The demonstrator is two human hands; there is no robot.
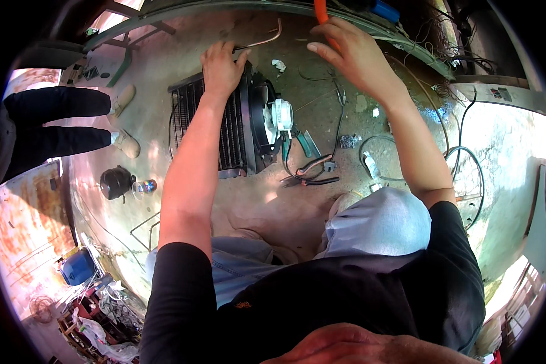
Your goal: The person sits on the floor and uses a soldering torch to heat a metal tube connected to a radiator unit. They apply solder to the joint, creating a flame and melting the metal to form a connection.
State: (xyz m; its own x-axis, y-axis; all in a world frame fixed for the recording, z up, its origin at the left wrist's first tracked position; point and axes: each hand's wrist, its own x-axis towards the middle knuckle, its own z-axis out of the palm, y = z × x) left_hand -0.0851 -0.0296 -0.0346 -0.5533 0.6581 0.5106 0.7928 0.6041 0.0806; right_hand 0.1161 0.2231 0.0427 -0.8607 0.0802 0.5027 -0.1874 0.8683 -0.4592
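My left hand (pixel 219 71) is closed at the far edge of a black finned condenser (pixel 232 142), its fingers around the near end of a bent copper tube (pixel 266 42). The tube runs off to the right and hooks upward. My right hand (pixel 353 57) is raised at the far right, its fingers curled around an orange, tube-shaped thing (pixel 321 11) whose upper end leaves the picture. Its thumb stands apart from the fingers. A fan with a white motor (pixel 282 114) sits on the condenser's right side. Pliers with dark handles (pixel 315 181) lie on the floor nearby.
Another person's legs (pixel 60 104) stand at the left. A round black compressor (pixel 116 183) and a clear jar (pixel 144 188) are on the floor there. Black hoses (pixel 480 182) loop at the right. A green metal frame (pixel 406 47) crosses the far side.
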